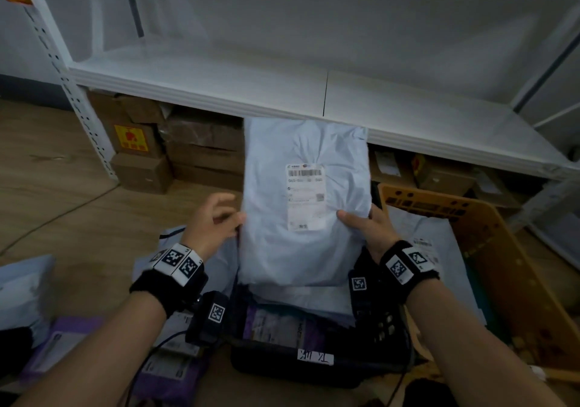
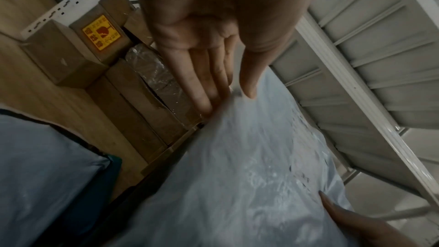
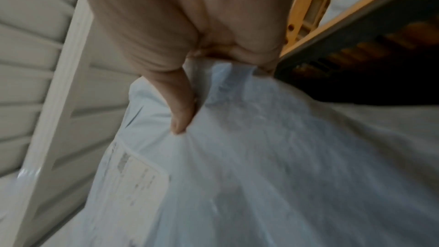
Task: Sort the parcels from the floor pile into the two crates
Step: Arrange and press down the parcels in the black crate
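Observation:
I hold a large pale grey poly mailer (image 1: 301,218) upright over the black crate (image 1: 270,362), its printed label (image 1: 306,196) facing me. My right hand (image 1: 357,221) grips the mailer's right edge, thumb (image 3: 181,117) pressed on the front, the other fingers hidden behind. My left hand (image 1: 230,218) is at the mailer's left edge with straight fingers (image 2: 209,89) touching the edge of the plastic (image 2: 237,176) and the thumb just above it. An orange crate (image 1: 489,237) stands to the right and holds pale mailers (image 1: 430,234). The black crate holds a purple parcel (image 1: 282,325).
A white metal shelf (image 1: 314,92) runs across just beyond the mailer, with cardboard boxes (image 1: 175,146) stacked beneath it. Purple and grey parcels (image 1: 56,344) lie on the wooden floor at the left. A cable runs from my left wrist.

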### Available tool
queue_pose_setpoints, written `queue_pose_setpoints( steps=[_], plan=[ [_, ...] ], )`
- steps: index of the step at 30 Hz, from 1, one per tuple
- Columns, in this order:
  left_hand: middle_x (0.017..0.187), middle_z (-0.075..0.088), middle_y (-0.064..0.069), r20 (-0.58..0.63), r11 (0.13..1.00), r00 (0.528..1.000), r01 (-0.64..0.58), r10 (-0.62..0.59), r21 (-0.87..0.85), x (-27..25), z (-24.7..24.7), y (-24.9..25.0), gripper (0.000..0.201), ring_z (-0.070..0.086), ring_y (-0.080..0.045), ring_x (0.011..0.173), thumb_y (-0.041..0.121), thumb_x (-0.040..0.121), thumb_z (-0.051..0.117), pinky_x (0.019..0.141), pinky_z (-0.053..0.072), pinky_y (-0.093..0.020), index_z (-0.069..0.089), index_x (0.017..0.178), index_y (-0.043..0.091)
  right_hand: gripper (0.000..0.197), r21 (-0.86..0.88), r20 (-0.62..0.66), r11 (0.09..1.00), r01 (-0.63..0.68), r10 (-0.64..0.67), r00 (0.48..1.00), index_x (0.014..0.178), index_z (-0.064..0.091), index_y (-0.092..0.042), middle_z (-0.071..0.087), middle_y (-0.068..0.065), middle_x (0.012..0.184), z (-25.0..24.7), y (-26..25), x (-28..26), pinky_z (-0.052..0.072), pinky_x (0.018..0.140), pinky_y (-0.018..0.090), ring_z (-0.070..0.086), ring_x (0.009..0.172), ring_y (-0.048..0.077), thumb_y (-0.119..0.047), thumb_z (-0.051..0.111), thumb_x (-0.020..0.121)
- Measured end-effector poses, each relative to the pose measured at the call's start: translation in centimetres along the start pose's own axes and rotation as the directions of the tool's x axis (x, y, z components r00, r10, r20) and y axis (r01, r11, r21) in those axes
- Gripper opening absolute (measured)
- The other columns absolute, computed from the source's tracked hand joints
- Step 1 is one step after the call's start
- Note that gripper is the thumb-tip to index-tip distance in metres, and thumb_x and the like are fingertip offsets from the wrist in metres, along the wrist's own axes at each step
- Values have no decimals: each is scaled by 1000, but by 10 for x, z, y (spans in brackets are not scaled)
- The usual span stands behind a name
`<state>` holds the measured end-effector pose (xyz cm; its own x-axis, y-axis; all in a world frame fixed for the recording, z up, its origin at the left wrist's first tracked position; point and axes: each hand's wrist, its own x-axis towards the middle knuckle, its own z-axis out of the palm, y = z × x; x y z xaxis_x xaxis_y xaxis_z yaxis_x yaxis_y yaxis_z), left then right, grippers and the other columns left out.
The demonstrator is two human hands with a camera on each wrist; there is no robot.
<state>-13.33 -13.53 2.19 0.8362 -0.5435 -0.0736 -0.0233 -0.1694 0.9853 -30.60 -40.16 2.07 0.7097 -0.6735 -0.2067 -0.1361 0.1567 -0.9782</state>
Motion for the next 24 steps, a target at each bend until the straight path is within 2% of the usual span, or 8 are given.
queue_pose_setpoints(
  steps=[3,6,12,14,17,19,22,24],
  plan=[
    [110,69,-1,25,999,1000,12,-14,44,2,0,-9,36,66,-17,102,9,94,59,83,56,-34,50,127,17,42,87,-189,996,-25,41,981,127,66,-10,73,10,117,-35,4,14,56,93,48,71,105,32,-10,76,87],
    [112,68,-3,17,996,999,46,-48,76,5,-2,-20,33,67,-16,101,8,96,55,86,56,-37,51,128,16,41,115,-270,991,-75,104,957,130,63,-4,69,16,122,-52,17,25,52,98,53,68,107,37,-6,72,90],
    [108,69,-2,-5,987,993,120,-120,107,13,4,-37,26,65,-21,106,7,94,58,92,54,-45,54,116,19,40,35,-117,956,-291,293,949,131,59,4,62,25,131,-16,53,39,49,100,51,62,115,41,2,66,92],
    [109,68,-3,-31,980,991,136,-133,143,15,6,-38,25,63,-22,109,8,93,59,96,51,-42,54,116,18,48,-157,-84,935,-317,307,948,135,54,1,57,25,138,0,64,44,46,106,51,57,123,42,-3,71,90],
    [124,61,-3,-38,948,995,96,-88,303,12,19,-30,36,57,-20,117,11,93,59,93,45,-29,50,128,14,110,-704,-173,646,-296,248,953,158,12,-10,28,20,157,12,69,59,34,114,45,34,143,39,-34,83,79],
    [136,52,0,6,904,1000,7,-11,428,8,41,-19,48,50,-18,125,12,91,62,96,42,-26,44,136,16,133,-852,-134,488,-191,151,979,158,-11,-24,6,16,164,16,62,65,25,118,51,15,150,38,-46,86,70],
    [148,37,-4,179,813,983,-137,40,565,15,91,-8,70,38,-20,136,11,85,69,110,33,-29,31,144,15,142,-969,130,227,100,120,984,155,-17,-38,-21,5,165,17,54,83,10,121,61,-15,153,33,-63,85,60],
    [156,19,-9,303,717,951,-169,-63,677,34,127,-7,92,23,-27,144,9,79,74,114,28,-35,15,150,13,151,-973,228,78,216,194,954,153,-21,-40,-28,4,163,19,52,98,0,119,65,-25,150,33,-72,84,50]
  ],
)
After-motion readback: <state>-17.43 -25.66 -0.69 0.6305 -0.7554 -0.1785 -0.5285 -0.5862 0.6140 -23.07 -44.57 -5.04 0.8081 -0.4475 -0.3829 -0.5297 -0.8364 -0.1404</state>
